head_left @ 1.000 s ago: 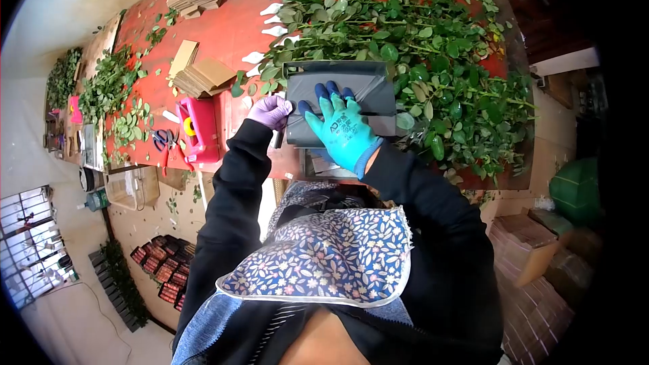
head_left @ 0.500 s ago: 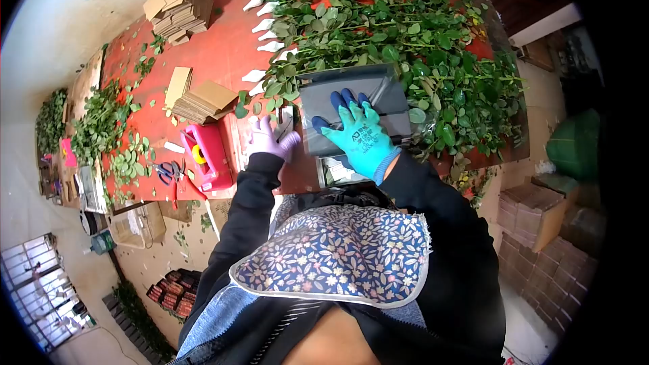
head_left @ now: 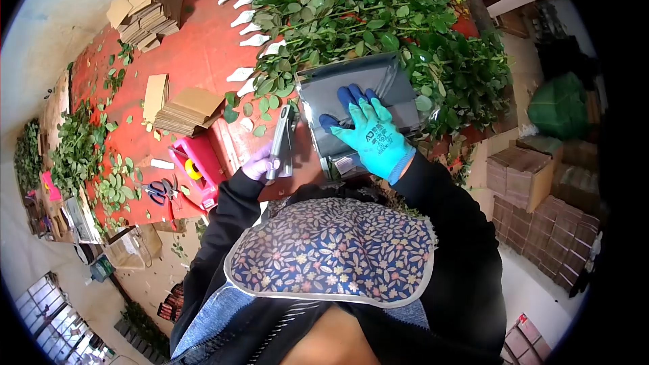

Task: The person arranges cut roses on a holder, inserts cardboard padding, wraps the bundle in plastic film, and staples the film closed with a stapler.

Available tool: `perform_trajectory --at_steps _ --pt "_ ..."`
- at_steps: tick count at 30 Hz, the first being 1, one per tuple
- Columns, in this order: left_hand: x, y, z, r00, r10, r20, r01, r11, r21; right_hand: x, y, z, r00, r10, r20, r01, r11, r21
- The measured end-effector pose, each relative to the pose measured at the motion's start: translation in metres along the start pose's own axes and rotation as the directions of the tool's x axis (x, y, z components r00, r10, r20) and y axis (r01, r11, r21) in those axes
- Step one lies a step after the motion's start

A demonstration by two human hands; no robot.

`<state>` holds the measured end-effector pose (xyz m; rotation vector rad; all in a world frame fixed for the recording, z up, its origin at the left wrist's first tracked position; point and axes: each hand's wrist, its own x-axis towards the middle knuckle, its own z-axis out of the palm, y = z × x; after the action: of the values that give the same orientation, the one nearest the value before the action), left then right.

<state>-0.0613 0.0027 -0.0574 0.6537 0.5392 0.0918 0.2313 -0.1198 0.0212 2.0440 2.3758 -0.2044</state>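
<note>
My left hand (head_left: 258,163), in a thin lilac glove, is closed around the lower end of a metal stapler (head_left: 284,136). The stapler points away from me, just left of a dark grey sheet (head_left: 322,96) with a shiny clear plastic covering. My right hand (head_left: 376,136), in a teal glove with dark blue fingertips, lies flat on that sheet with its fingers spread. Leafy green stems (head_left: 378,23) lie behind the sheet and to its right. Several white-wrapped flower heads (head_left: 254,40) stick out at their left ends.
On the red table (head_left: 203,54) are folded cardboard pieces (head_left: 186,109), a taller cardboard stack (head_left: 145,10), a pink tape dispenser (head_left: 197,170), scissors (head_left: 159,190) and red-handled pliers (head_left: 172,209). Loose leaves (head_left: 115,186) lie at the left. Cardboard bundles (head_left: 520,176) stand on the right.
My left hand, open beside the stapler before, has closed on it and lifted and turned it upright in view. My right hand stays flat on the sheet. The view has shifted slightly.
</note>
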Motion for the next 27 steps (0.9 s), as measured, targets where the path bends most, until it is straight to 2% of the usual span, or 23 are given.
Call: perform_trajectory --at_steps 2,3,4,6,8,10,12,14,15,18,22,25,27 --pt "-0.001 0.003 0.016 0.999 -0.011 0.045 0.009 0.998 0.061 0.0 -0.002 -0.006 1.0 0.005 0.001 -0.005 1.0 -0.002" --pt "-0.003 -0.003 0.014 0.998 -0.012 -0.064 0.025 0.978 0.206 0.001 -0.003 -0.004 1.0 0.007 -0.003 -0.007 1.0 0.001" --pt "-0.005 0.0 0.02 0.998 -0.014 -0.061 0.026 0.976 0.215 0.001 -0.005 -0.001 1.0 0.006 -0.031 -0.007 1.0 -0.023" --pt "-0.008 0.01 0.034 0.995 0.015 -0.099 -0.01 0.999 0.05 -0.001 -0.008 -0.002 0.998 0.019 -0.062 -0.022 0.999 -0.048" --pt "-0.013 0.01 0.009 0.999 0.022 -0.05 -0.015 0.992 0.127 -0.002 -0.012 -0.013 0.999 0.023 -0.03 -0.023 1.0 -0.005" --pt "-0.018 0.021 0.003 1.0 -0.007 -0.022 0.014 0.943 0.333 -0.003 -0.013 -0.013 0.998 0.026 -0.065 -0.027 0.999 -0.018" --pt "-0.024 0.034 0.012 0.999 -0.022 -0.041 0.037 0.915 0.401 -0.003 -0.013 -0.017 0.995 0.015 -0.095 -0.017 1.0 -0.023" --pt "-0.026 0.043 0.022 0.993 0.103 -0.061 -0.048 0.808 0.587 -0.004 -0.016 -0.012 0.99 0.03 -0.141 -0.035 0.999 -0.033" --pt "-0.028 0.048 0.017 0.994 0.055 -0.094 0.021 0.749 0.662 -0.005 -0.017 -0.009 0.982 0.039 -0.184 -0.049 0.998 -0.05" --pt "-0.027 0.066 0.024 0.995 0.047 -0.084 0.024 0.722 0.691 -0.004 -0.019 -0.001 0.966 0.063 -0.25 -0.084 0.993 -0.077" --pt "-0.021 0.083 0.023 1.0 0.009 0.009 -0.013 0.639 0.769 -0.005 -0.019 -0.01 0.974 0.055 -0.222 -0.081 0.99 -0.112" --pt "-0.017 0.083 0.023 0.999 0.024 -0.037 0.01 0.69 0.723 -0.004 -0.018 -0.013 0.984 0.049 -0.173 -0.068 0.992 -0.105" --pt "-0.015 0.085 0.017 0.999 0.027 -0.022 0.0 0.636 0.771 -0.004 -0.017 -0.013 0.982 0.044 -0.183 -0.062 0.994 -0.094"
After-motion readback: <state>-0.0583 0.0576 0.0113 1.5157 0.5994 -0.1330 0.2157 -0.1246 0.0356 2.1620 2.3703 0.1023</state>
